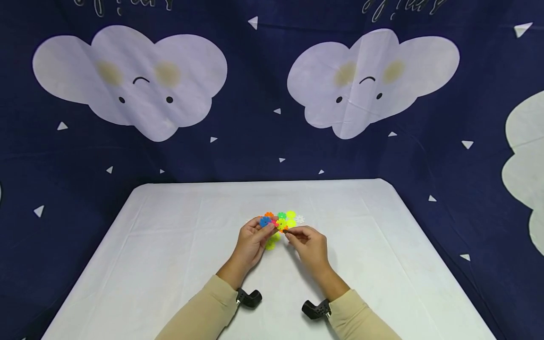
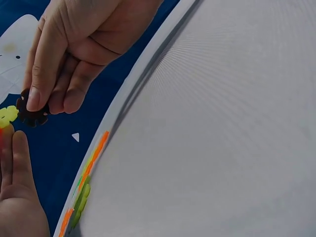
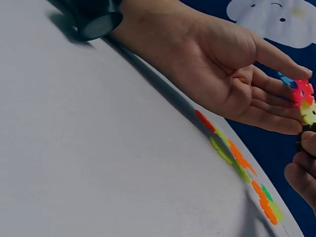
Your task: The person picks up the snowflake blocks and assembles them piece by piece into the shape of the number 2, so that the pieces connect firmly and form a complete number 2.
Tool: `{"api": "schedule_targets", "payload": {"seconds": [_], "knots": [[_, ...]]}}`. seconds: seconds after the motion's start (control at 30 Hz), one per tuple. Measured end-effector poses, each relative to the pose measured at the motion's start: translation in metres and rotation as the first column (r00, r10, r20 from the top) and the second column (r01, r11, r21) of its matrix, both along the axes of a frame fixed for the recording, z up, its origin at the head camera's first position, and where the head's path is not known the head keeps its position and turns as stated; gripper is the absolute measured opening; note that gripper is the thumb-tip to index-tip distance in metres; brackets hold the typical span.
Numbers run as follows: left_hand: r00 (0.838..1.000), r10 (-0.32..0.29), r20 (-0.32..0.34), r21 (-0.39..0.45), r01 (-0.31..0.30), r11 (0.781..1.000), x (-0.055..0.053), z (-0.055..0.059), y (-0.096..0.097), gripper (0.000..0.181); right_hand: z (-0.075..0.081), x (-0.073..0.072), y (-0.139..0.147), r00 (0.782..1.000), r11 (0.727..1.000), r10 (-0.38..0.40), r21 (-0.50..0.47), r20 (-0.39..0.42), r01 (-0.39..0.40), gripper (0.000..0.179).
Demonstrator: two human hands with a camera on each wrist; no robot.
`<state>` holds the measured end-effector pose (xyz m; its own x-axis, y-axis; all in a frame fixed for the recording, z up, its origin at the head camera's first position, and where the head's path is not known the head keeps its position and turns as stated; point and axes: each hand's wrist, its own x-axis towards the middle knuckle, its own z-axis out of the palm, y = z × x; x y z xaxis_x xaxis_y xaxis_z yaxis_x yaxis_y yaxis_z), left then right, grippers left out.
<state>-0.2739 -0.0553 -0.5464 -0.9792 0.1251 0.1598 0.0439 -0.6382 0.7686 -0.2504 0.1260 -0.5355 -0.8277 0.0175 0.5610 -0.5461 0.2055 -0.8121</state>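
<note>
Held up over the table, my left hand [image 1: 250, 240] pinches a short chain of flower-shaped plastic snowflake discs between thumb and fingers. A blue disc [image 1: 265, 222], a pink disc [image 3: 302, 93] and a yellow disc [image 1: 281, 224] make up this chain. In my right hand [image 1: 313, 246], thumb and fingers pinch a black disc [image 2: 33, 115]. Its edge meets the yellow disc at the chain's right end. The left wrist view shows the black disc's notched rim below the right thumb. Part of the pink disc is hidden behind the left thumb in the head view.
On the white table [image 1: 170, 264] behind and below the hands lie loose snowflake discs: orange [image 1: 269, 214], green [image 1: 282, 215], yellow [image 1: 291, 214], white [image 1: 300, 219] and yellow-green [image 1: 270, 244]. A dark blue cloth [image 1: 255, 160] with clouds hangs behind the table.
</note>
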Motion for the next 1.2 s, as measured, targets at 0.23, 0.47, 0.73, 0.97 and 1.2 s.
{"api": "schedule_targets", "payload": {"seconds": [0.23, 0.47, 0.73, 0.97, 1.2], "knots": [[1.0, -0.005, -0.014, -0.034, 0.004, 0.999, 0.001, -0.001, 0.0, 0.016, 0.021, 0.011, -0.006, 0.967, 0.992, -0.073, 0.086, -0.246, 0.097, 0.021], [0.999, -0.003, -0.035, -0.058, 0.001, 0.998, 0.002, -0.002, 0.001, 0.016, 0.009, 0.004, -0.004, 0.93, 0.977, -0.096, 0.143, -0.355, 0.155, 0.026], [0.993, -0.01, -0.121, -0.138, -0.007, 0.99, 0.003, -0.002, 0.002, 0.022, -0.005, -0.002, -0.001, 0.939, 0.989, -0.054, 0.114, -0.341, 0.098, 0.025], [0.972, -0.081, -0.221, -0.198, 0.037, 0.979, 0.004, -0.003, 0.0, 0.036, -0.002, 0.0, -0.002, 0.946, 0.998, 0.007, 0.066, -0.325, 0.015, 0.026], [0.973, -0.059, -0.225, -0.172, 0.02, 0.985, 0.003, -0.002, -0.001, 0.029, 0.01, 0.009, -0.007, 0.948, 0.996, 0.09, 0.016, -0.306, -0.089, 0.027]]}}
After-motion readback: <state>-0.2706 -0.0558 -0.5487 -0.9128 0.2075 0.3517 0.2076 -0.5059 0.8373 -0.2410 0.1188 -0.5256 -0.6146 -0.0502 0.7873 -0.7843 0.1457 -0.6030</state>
